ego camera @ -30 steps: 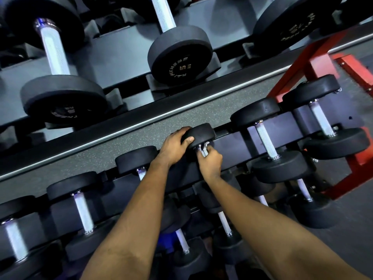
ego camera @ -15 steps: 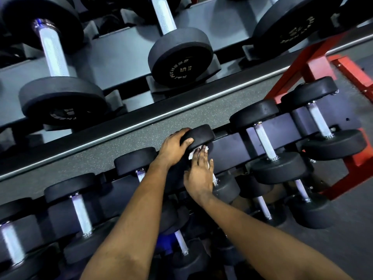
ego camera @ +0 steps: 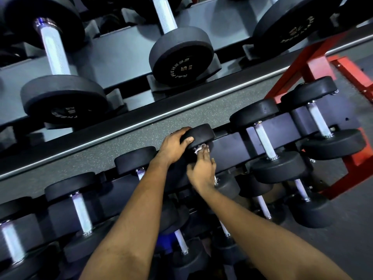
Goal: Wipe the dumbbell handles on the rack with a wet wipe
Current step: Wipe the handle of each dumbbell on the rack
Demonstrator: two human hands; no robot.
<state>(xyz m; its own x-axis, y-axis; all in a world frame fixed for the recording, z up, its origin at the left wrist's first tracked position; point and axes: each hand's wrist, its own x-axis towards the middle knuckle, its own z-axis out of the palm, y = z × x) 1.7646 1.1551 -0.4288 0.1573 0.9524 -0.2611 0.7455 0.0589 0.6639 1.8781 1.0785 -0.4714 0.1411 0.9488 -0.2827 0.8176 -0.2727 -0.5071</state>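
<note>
A person's left hand (ego camera: 175,146) grips the upper head of a small black rubber-headed dumbbell (ego camera: 199,134) at the centre of the dark steel rack (ego camera: 229,144). The right hand (ego camera: 201,171) lies on its handle, fingers nearly straight, pressing a crumpled white wet wipe (ego camera: 201,148) just under that head; the handle itself is hidden. A matching chrome-handled dumbbell (ego camera: 264,142) sits near at 3 o'clock and another black head (ego camera: 134,159) just beside the left wrist at 9 o'clock. A second ago the right hand was bunched at the handle's top; it now stretches along it. A speckled grey floor strip (ego camera: 129,142) lies open at 12 o'clock, red steel framing (ego camera: 302,63) at 2, lower-tier weights (ego camera: 310,213) at 5.
</note>
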